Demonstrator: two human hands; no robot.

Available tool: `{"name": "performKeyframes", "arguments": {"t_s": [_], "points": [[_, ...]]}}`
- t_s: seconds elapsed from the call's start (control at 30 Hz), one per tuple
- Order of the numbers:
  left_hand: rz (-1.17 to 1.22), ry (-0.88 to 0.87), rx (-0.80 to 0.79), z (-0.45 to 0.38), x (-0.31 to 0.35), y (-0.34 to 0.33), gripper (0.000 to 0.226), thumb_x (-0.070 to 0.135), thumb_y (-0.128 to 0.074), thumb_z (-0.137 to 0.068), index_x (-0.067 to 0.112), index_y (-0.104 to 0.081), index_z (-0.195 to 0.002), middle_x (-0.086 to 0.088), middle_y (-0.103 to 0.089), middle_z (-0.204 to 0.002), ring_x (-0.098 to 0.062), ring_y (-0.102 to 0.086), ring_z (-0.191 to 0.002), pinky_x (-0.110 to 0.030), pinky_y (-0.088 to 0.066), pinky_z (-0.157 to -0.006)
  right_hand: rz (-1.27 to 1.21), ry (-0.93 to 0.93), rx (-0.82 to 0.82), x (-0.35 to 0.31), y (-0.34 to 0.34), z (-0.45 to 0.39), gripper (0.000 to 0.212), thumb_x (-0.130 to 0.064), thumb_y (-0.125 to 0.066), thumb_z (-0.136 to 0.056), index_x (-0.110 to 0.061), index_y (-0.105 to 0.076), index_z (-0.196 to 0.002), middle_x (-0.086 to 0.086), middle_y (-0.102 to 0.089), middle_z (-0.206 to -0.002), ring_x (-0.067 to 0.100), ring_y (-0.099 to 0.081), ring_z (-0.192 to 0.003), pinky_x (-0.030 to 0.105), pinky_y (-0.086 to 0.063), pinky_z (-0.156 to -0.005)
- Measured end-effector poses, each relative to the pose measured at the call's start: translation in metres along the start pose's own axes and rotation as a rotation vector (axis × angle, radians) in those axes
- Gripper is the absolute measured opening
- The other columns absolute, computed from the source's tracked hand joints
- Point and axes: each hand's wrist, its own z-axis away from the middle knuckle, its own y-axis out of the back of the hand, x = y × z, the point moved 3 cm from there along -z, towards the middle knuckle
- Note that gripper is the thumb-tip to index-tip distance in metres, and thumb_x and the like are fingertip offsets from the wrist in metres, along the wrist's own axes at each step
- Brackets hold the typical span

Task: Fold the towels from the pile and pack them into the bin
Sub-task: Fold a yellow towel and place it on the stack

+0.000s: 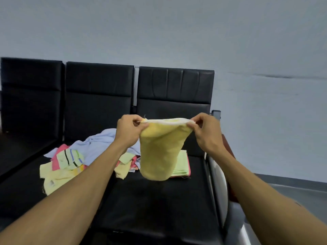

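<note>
From the head camera, both bare forearms reach forward over a row of black padded seats. The left hand (130, 129) pinches one upper corner of a yellow towel (159, 152) between thumb and curled fingers, and the right hand (206, 131) pinches the opposite upper corner the same way, so each grip is grasping the towel. The top edge, with a pale band along it, is stretched nearly level between the two hands, and the rest of the cloth hangs down in a loose doubled curve, clear of the seat (159, 200) below it. Behind the left forearm, on the seat, lies the pile of towels (70, 160): a light blue one on top toward the back, a green one with dark and blue stripes, pink and pale yellow pieces spilling toward the front. Just behind the hanging towel, a folded green towel (182, 163) lies flat on a pink one. A grey metal armrest (218, 174) runs along the seat's right side, beneath the right forearm. A plain grey wall (177, 32) fills the background.
</note>
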Motion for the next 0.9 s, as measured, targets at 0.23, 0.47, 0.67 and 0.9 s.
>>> {"name": "performKeyframes", "arguments": {"t_s": [0.23,0.47,0.67,0.9], "points": [[-0.042,0.040,0.044,0.001,0.021,0.014,0.005,0.016,-0.077,-0.087,0.012,-0.076,-0.086,0.007,-0.064,-0.070,-0.005,-0.057,-0.065,-0.022,-0.044,-0.062,-0.039,-0.066,-0.002,-0.008,0.006,0.010,0.011,-0.021,-0.066,-0.096,-0.017,-0.063,-0.086,-0.008,-0.063,-0.085,0.005,-0.058,-0.078,0.018,-0.044,-0.067],[-0.007,0.006,-0.070,0.033,0.033,0.013,0.012,0.019,-0.058,-0.099,0.010,-0.061,-0.092,0.003,-0.057,-0.075,-0.011,-0.048,-0.068,-0.028,-0.036,-0.060,-0.173,-0.168,0.031,-0.014,0.010,0.037,0.012,-0.021,-0.049,-0.104,-0.010,-0.053,-0.102,-0.007,-0.055,-0.091,0.007,-0.053,-0.084,0.020,-0.043,-0.067],[0.050,-0.012,-0.282,0.068,0.024,0.016,0.017,0.021,-0.045,-0.105,0.013,-0.048,-0.091,0.001,-0.048,-0.078,-0.015,-0.044,-0.072,-0.034,-0.037,-0.067,-0.222,-0.199,0.010,-0.007,0.009,0.072,0.013,-0.021,-0.047,-0.104,-0.009,-0.051,-0.103,-0.004,-0.053,-0.091,0.009,-0.049,-0.081,0.026,-0.043,-0.069],[0.111,0.076,-0.353,0.079,-0.009,-0.003,0.019,0.020,-0.047,-0.105,0.005,-0.051,-0.094,-0.006,-0.049,-0.082,-0.018,-0.045,-0.074,-0.034,-0.038,-0.071,-0.229,-0.256,-0.001,0.017,-0.013,0.086,0.013,-0.021,-0.049,-0.103,-0.009,-0.054,-0.102,-0.004,-0.055,-0.090,0.009,-0.052,-0.081,0.023,-0.041,-0.067]]}}
